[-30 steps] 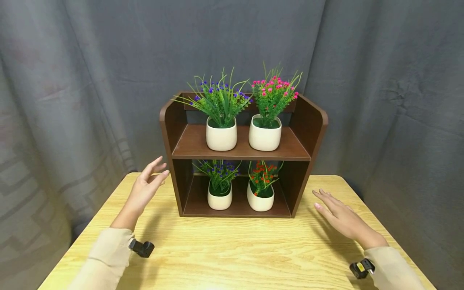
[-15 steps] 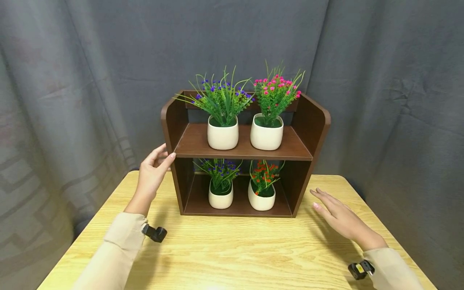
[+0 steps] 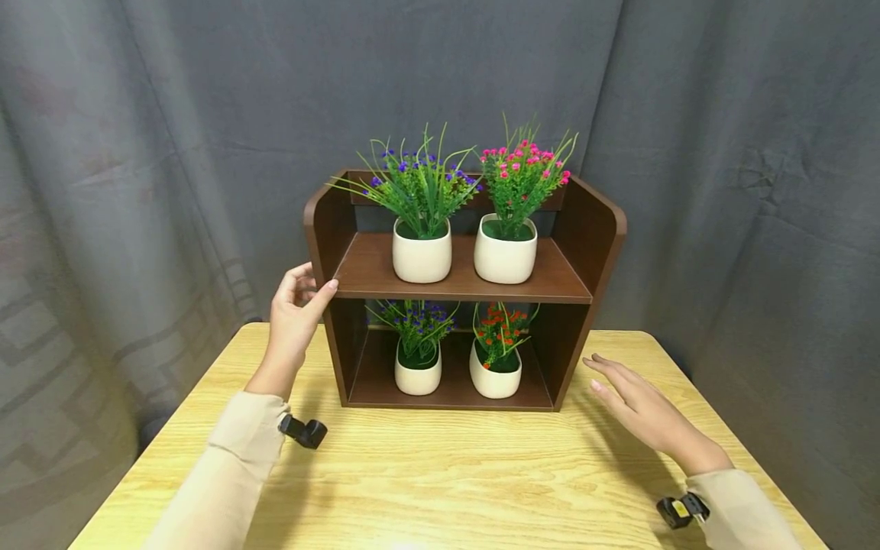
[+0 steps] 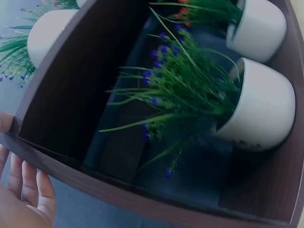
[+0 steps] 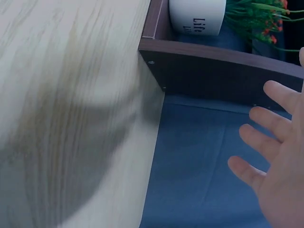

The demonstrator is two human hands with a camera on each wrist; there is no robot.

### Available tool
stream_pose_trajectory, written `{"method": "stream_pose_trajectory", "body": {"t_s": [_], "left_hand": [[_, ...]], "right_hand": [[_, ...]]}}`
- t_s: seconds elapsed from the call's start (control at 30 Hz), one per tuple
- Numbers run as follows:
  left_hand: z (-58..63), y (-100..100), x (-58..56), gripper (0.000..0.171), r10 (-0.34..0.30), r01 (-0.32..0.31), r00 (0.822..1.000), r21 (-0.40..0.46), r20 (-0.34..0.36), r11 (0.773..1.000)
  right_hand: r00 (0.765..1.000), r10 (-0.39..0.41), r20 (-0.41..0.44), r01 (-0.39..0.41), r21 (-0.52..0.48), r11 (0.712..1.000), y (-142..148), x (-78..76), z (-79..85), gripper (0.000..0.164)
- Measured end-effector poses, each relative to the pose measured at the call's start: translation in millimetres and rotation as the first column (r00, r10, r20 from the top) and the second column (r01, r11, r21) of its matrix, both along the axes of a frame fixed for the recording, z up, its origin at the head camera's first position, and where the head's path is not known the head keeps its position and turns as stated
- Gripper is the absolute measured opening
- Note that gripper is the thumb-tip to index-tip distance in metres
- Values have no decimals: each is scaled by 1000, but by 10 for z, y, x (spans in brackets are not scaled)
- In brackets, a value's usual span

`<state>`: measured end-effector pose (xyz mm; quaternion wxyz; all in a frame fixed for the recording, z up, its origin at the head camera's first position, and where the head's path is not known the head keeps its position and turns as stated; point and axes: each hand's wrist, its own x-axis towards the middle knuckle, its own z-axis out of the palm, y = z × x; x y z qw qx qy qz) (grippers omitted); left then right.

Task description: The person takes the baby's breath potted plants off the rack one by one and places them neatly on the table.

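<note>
A dark brown two-tier wooden shelf (image 3: 454,294) stands on the table. My left hand (image 3: 292,321) grips its left side panel at mid height, thumb over the front edge and the other fingers along the outer face; the left wrist view shows the thumb (image 4: 5,121) on one side of the panel and the fingers on the other. To the right of the shelf, my right hand (image 3: 635,409) hovers with fingers extended, apart from the right panel (image 5: 213,71). White pots of purple (image 3: 422,260) and pink flowers (image 3: 505,260) share the upper tier.
The lower tier holds a white pot of purple flowers (image 3: 418,380) and one of red-orange flowers (image 3: 496,382). Light wood tabletop (image 3: 440,473) extends in front of the shelf. Grey curtains (image 3: 440,69) hang behind and on both sides.
My left hand has moved right and forward to the shelf's left panel and taken hold of it. The right hand has edged slightly closer to the shelf.
</note>
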<state>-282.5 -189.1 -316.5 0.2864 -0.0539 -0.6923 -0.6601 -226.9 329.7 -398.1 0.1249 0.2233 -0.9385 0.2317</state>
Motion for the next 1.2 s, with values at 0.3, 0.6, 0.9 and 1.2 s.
{"method": "stream_pose_trajectory", "body": {"t_s": [0.3,0.6,0.9,1.2], "left_hand": [[5,42,-6,40,-15,15,1000,29,-6,999],[-48,31,-32,30,-44,46,998,72,-33,996],[-27,50,-13,32,-73,74,997,96,-14,993],[-36,39,-2,30,-56,60,998,116,-30,991]], "right_hand": [[998,4,-56,-5,-25,1000,-121,43,142,37],[985,2,-170,-12,-58,998,-250,76,317,28],[958,12,-285,-47,-116,992,-417,98,481,28],[913,128,-388,-191,-129,973,-627,50,621,35]]}}
